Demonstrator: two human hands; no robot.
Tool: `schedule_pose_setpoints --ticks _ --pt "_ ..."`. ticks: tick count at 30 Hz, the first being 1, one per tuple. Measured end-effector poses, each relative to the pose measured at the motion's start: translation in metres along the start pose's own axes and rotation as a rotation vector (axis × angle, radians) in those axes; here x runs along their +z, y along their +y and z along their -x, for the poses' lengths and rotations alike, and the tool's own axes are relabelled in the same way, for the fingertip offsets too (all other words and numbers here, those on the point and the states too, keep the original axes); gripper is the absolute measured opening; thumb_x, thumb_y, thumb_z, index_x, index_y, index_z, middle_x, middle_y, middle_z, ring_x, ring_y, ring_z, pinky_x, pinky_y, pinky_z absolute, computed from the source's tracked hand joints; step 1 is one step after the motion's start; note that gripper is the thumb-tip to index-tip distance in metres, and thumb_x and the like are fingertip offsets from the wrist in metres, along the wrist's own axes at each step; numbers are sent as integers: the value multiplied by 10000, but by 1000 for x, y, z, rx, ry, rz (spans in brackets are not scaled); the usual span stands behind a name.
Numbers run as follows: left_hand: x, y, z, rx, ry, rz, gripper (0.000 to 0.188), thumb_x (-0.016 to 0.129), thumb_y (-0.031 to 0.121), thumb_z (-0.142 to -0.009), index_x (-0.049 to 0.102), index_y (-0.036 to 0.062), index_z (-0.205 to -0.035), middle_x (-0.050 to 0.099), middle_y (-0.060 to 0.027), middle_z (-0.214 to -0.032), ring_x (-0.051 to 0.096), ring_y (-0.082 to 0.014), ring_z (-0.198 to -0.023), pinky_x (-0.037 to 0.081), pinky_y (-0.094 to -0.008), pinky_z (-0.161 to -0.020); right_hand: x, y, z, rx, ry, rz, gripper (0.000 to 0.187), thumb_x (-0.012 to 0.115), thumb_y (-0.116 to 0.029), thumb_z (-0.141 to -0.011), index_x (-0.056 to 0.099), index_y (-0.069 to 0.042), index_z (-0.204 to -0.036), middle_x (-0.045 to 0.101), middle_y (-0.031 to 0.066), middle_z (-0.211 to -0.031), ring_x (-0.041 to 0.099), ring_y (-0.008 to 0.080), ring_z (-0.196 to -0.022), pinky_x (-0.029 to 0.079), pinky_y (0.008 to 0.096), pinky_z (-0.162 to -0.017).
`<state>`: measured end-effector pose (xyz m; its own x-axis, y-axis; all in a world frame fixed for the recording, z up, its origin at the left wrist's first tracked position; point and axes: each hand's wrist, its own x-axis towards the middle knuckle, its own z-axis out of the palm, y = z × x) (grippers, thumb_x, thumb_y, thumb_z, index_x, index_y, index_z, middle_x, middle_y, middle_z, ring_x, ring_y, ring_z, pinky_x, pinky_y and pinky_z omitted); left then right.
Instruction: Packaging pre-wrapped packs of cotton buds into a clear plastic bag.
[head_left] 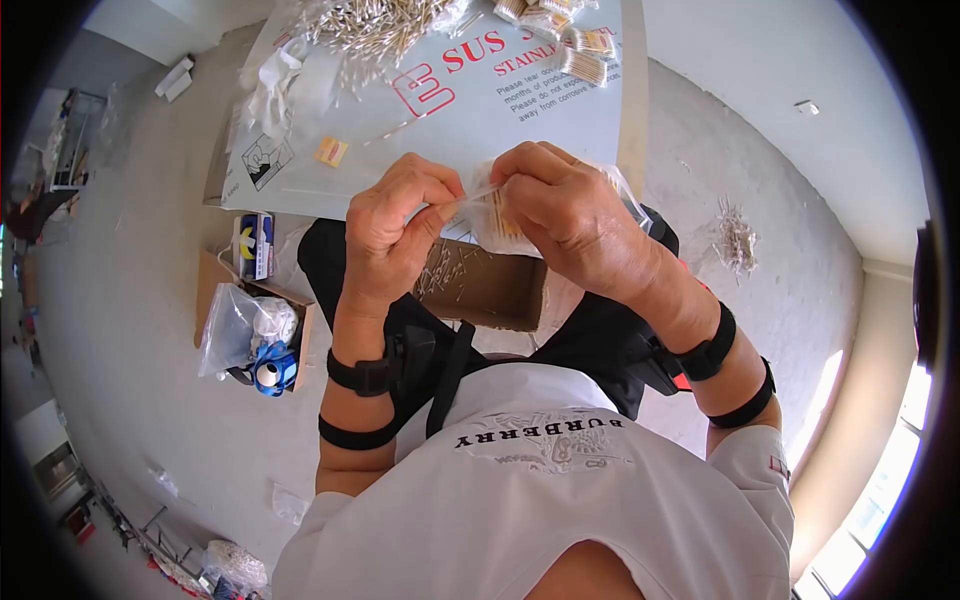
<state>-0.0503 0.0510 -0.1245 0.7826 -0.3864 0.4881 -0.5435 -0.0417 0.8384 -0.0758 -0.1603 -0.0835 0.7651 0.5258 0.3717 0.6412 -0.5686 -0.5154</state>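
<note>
Over the near edge of the table, both hands are closed on a clear plastic bag (487, 232) that has cotton swabs inside. My left hand (393, 228) pinches the bag's edge between thumb and fingers. Close beside it, my right hand (572, 215) grips the same bag, its fingers curled and partly covering the contents. Below the bag, between my knees, is an open brown cardboard box (512, 292) with loose swabs in it. A small yellow-orange card (331, 151) lies on the table, beyond my left hand.
A heap of loose cotton swabs (375, 32) covers the table's far left, with packed swab bundles (584, 66) at far right. White gloves (277, 80) lie at the left edge. On the floor are a carton of supplies (302, 338) at left and scattered swabs (737, 240) at right.
</note>
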Motion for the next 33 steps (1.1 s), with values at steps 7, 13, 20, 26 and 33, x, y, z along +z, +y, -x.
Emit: schedule_pose_setpoints --ticks 7,13,20,26,33 --pt "3 0 0 -35 2 5 122 619 -100 -791 557 4 -806 636 -73 -842 533 -153 -694 441 -260 -631 3 -3 -2 101 44 16 128 628 75 -753 530 23 -815 569 140 -879 594 341 -824 500 408 -688" --pt "5 -2 0 -133 13 56 135 625 -106 -766 554 1 -807 640 -80 -842 550 -144 -666 445 -257 -619 8 -1 -3 146 44 84 94 629 27 -785 544 25 -824 564 155 -831 586 359 -795 493 419 -682" --pt "9 7 -5 -190 -9 -57 166 659 -99 -725 587 3 -835 607 -68 -787 578 -160 -682 476 -283 -632 8 0 -2 155 25 101 102 628 4 -756 554 33 -819 569 169 -840 590 357 -833 506 423 -729" --pt "22 5 -13 5 -33 -257 179 707 -56 -674 616 16 -810 545 -78 -732 568 -265 -705 472 -356 -601 10 1 -1 128 52 68 119 623 25 -774 525 18 -841 539 162 -821 560 368 -810 474 441 -698" --pt "22 6 -21 106 -60 -318 176 676 -69 -633 553 19 -723 516 -89 -708 530 -285 -686 445 -380 -590 8 3 0 111 52 44 126 621 40 -762 524 19 -840 539 163 -822 558 370 -807 472 443 -696"
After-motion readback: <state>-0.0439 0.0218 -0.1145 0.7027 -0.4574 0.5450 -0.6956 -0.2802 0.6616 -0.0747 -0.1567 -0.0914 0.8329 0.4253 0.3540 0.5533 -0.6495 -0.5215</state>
